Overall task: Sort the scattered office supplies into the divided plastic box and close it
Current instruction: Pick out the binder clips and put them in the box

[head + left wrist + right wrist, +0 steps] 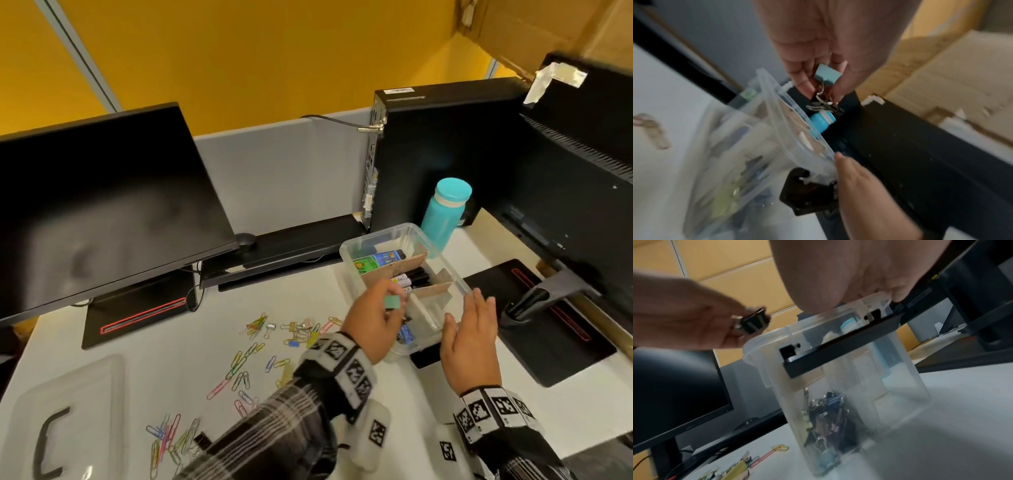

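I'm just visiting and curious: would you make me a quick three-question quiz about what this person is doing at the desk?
1. True or false: the lid is already on the plastic box.
2. What does the left hand hold over the box? A) a marker B) binder clips C) a water bottle
3. Fill in: the right hand rests with straight fingers against the box's ____ side.

Key
1. False: it lies on the desk, left of the scattered paper clips.
2. B: a teal one and a black one.
3. Right, steadying it.
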A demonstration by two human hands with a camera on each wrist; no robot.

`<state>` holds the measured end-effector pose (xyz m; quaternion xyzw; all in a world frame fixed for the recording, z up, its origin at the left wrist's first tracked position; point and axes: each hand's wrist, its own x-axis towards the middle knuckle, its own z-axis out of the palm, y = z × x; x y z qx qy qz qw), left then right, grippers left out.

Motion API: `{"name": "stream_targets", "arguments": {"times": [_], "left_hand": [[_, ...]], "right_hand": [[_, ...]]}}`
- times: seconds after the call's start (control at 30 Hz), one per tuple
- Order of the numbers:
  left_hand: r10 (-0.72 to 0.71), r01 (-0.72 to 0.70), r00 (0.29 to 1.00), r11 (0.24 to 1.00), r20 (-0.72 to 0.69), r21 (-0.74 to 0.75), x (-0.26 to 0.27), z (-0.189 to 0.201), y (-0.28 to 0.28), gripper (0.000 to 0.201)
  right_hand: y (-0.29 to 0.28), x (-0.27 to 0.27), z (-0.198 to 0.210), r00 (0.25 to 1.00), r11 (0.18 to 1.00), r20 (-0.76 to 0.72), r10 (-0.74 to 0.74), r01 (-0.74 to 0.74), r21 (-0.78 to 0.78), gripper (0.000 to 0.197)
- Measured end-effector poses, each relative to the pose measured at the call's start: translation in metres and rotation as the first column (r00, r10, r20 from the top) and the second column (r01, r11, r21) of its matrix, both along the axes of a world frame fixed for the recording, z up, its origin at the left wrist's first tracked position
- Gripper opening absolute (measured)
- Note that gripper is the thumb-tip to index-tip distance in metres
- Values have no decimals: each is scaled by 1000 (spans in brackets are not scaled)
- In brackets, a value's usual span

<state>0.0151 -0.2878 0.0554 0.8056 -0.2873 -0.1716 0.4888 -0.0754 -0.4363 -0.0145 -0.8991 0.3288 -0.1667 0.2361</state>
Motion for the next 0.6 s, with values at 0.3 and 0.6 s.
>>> {"name": "stream_targets", "arguments": {"times": [0.3, 0.6], "left_hand": [[-403, 223, 884, 809, 237, 544, 1, -20, -32, 46], [-9, -102, 975, 866, 221, 489, 29, -35, 103, 29]], "right_hand": [[-4, -3, -3, 1000, 999, 6, 30, -30, -11, 51], [65, 2, 23, 825, 856, 229, 516, -491, -162, 37]]}}
